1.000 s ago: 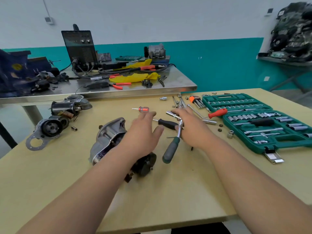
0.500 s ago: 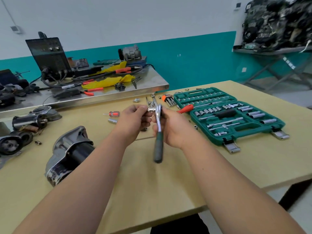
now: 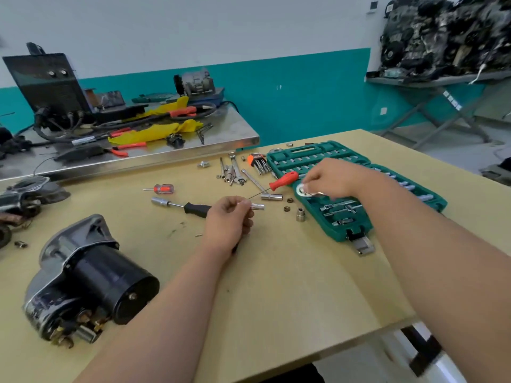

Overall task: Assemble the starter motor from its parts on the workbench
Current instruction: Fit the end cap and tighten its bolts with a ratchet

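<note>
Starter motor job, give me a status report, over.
Left hand pinches a silver socket. Right hand holds the ratchet at the green tool case. Starter motor lies untouched, nothing blocking it.

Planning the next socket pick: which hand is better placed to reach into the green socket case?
Right, probably. The right hand is over the green socket case, pinching the ratchet by its head; the left hand sits short of the case, pinching a silver socket.
</note>
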Demonstrator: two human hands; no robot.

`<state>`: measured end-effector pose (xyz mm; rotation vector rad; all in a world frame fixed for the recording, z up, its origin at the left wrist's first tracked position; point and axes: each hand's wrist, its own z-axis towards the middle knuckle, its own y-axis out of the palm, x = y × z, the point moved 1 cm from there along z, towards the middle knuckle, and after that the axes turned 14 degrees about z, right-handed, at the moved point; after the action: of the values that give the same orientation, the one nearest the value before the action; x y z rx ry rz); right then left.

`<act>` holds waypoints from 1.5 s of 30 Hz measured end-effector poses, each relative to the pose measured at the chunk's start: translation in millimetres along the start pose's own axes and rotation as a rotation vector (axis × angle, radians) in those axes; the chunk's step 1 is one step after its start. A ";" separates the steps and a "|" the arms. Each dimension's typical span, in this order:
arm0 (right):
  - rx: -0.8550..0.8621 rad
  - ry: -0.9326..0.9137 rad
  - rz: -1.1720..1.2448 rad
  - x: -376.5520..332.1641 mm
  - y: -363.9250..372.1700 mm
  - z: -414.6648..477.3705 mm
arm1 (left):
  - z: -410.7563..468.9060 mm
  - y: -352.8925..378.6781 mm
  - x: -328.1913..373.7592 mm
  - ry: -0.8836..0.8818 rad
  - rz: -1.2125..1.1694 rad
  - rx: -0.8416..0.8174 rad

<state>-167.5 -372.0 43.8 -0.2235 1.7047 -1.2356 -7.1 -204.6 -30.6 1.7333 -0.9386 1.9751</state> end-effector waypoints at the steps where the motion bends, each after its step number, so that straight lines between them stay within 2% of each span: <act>1: -0.081 0.027 -0.127 3.6 -0.8 4.9 | -0.2 3.6 1.4 0.031 0.104 -0.007; 3: -0.132 0.070 -0.227 6.4 -0.7 13.6 | 2.2 9.2 6.5 0.096 0.276 -0.001; 6: -0.102 0.105 -0.282 13.5 -1.7 24.5 | 12.1 16.1 10.7 0.181 0.469 0.006; 8: -0.091 0.106 -0.318 19.5 0.1 27.6 | 19.0 22.6 16.6 0.160 0.545 -0.002; 10: -0.047 0.087 -0.263 26.1 1.6 27.2 | 29.0 33.5 24.6 0.019 0.418 0.019; 12: -0.007 0.046 -0.221 33.0 1.9 25.8 | 38.1 44.6 35.1 -0.220 0.137 0.032; 13: 0.007 0.032 -0.223 36.4 1.5 25.4 | 42.3 49.1 38.2 -0.279 0.063 0.039; 14: 0.019 0.030 -0.238 39.1 1.5 24.7 | 48.4 53.9 38.8 -0.273 0.090 0.030; 15: 0.033 0.034 -0.264 41.3 2.4 23.4 | 54.4 58.9 39.0 -0.209 0.207 0.010; 19: 0.135 0.003 -0.251 51.5 13.3 17.5 | 67.9 74.4 34.5 0.201 1.035 -0.058; 21: 0.158 0.014 -0.166 56.0 18.7 17.0 | 74.4 79.1 31.4 0.275 1.223 -0.113; 24: 0.175 0.070 -0.113 62.4 26.4 20.8 | 85.3 79.0 28.7 0.260 1.240 -0.131; 31: 0.121 0.179 -0.121 66.2 33.2 27.0 | 81.6 48.8 26.0 0.279 1.229 0.006; 33: 0.169 0.139 -0.162 61.3 35.5 24.5 | 76.3 37.2 23.1 0.233 1.304 -0.027; 36: 0.343 -0.005 -0.156 41.7 39.0 16.5 | 67.0 27.6 24.4 0.161 1.385 -0.048; 38: 0.402 -0.125 -0.009 17.5 47.0 9.6 | 55.1 29.8 33.9 0.191 1.215 -0.018; 40: 0.294 -0.213 0.198 -7.0 59.6 2.0 | 42.0 40.1 44.9 0.138 0.742 -0.083; 42: 0.143 -0.272 0.265 -21.9 69.5 -4.8 | 26.7 51.0 55.8 -0.154 0.128 -0.252; 43: 0.111 -0.289 0.247 -24.6 70.2 -6.8 | 20.0 52.9 60.5 -0.283 -0.092 -0.319; 45: 0.100 -0.298 0.206 -24.6 66.3 -10.7 | 15.1 52.6 60.3 -0.397 -0.293 -0.402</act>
<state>-139.1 -319.0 5.1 -0.1584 1.3697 -1.0728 -41.6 -262.5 15.2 1.9168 -1.0453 1.1856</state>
